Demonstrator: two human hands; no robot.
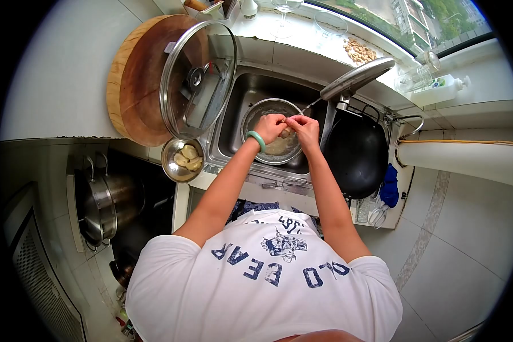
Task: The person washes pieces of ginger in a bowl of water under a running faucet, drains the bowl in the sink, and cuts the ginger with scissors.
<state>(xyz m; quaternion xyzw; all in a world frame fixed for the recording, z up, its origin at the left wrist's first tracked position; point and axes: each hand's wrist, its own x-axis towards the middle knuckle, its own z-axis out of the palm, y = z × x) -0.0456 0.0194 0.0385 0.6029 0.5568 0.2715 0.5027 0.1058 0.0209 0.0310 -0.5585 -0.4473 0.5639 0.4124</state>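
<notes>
My left hand, with a green bangle at the wrist, and my right hand meet over a round metal bowl in the sink. Fingertips of both hands pinch together at a small pinkish-brown piece, too small to name. Cloudy water lies in the bowl below them. From the grey faucet, a thin stream runs down at the bowl's right rim. Left of the sink, a small metal bowl holds several pale yellow pieces.
A glass lid leans against a round wooden board on the left. A black wok stands right of the sink. Shelled nuts, glassware and a white pump bottle are on the sill. A steel pot stands far left.
</notes>
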